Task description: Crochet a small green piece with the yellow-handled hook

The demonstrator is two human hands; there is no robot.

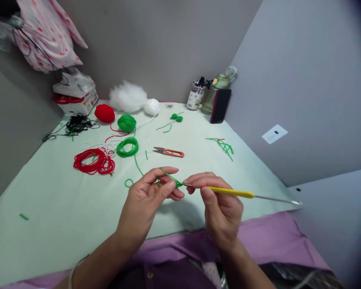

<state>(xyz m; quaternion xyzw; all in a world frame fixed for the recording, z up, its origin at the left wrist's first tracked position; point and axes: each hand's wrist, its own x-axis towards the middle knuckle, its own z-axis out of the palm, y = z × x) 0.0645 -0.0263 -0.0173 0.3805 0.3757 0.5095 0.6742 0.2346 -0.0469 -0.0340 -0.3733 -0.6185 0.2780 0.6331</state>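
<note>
My left hand (152,190) pinches a small piece of green crochet (178,184) between thumb and fingers. A strand of green yarn (138,165) runs over its raised index finger and back toward the table. My right hand (221,204) is closed around a crochet hook (233,192) with a yellow handle and metal ends. The hook's left tip meets the green piece; how it passes through the loops is too small to tell. Its other end points right. Just beyond my hands lie orange-handled thread snips (170,152).
A green yarn ball (126,123), green coil (127,147), red ball (104,113), red coil (93,161), white ball (152,107) and stuffing (128,97) sit left. Behind stand a pen cup (195,99), bottle (209,100) and phone (220,106). Green scraps (224,147) lie right.
</note>
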